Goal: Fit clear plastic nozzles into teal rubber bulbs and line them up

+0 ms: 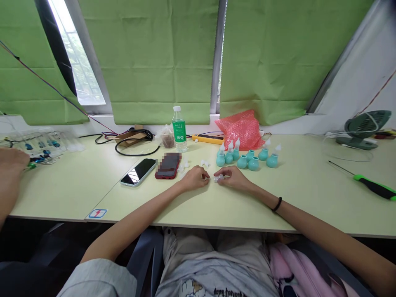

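Observation:
Near the middle of the table, my right hand (233, 179) pinches a small clear plastic piece (218, 178) between thumb and fingers. My left hand (196, 178) rests just left of it with its fingers curled together; whatever they may hold is too small to make out. Small white translucent pieces (183, 163) lie behind my left hand, and a few more (205, 163) sit between the hands, farther back. Behind my right hand stand several turquoise round bulbs (253, 163), some with pointed clear tips (237, 144) on top.
A red phone (168, 166) and a light-framed phone (138, 172) lie left of my hands. Farther back are a water bottle (180, 130) and pink bubble wrap (243, 131). A screwdriver (375, 186) and fan (363, 128) are right. Another person's hand (14, 161) is far left.

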A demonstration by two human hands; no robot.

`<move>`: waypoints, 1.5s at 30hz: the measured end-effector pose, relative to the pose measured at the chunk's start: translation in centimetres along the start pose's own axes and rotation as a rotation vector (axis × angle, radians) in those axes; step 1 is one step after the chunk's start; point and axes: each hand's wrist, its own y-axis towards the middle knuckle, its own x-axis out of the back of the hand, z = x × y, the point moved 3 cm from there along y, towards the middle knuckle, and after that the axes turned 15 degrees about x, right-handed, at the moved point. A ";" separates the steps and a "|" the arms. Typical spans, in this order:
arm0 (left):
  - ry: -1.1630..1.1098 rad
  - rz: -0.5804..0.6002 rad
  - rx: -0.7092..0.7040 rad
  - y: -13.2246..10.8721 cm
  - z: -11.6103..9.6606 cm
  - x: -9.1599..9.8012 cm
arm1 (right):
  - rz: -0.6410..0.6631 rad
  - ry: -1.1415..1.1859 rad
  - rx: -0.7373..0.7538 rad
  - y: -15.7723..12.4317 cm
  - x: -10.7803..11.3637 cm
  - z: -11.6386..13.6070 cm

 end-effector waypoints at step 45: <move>-0.264 -0.047 -0.046 -0.7 -1.6 0.6 | -0.161 0.306 -0.125 -0.1 -0.4 0.7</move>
